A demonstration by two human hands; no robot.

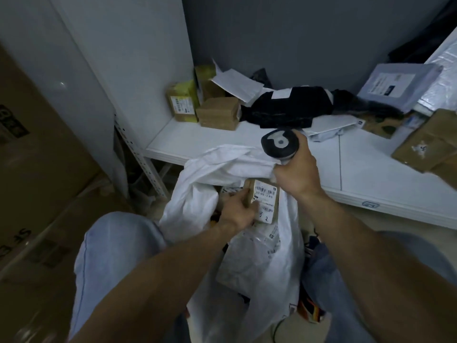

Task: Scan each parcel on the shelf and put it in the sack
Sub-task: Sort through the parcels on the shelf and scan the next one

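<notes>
Gripping a small cardboard parcel (263, 204) by its left edge, my left hand (236, 211) has it at the mouth of the sack (195, 196), flat white barcode label facing up. The sack is thin, crinkled white stuff (slumped soft between my legs). My right hand (295, 174) is curled round the handle of the scanner (279, 144), whose rounded black head sits just above the parcel. Behind, on the smooth white shelf (222, 142), lie blocky brown boxes (217, 115) and a glossy black bag (286, 107).
</notes>
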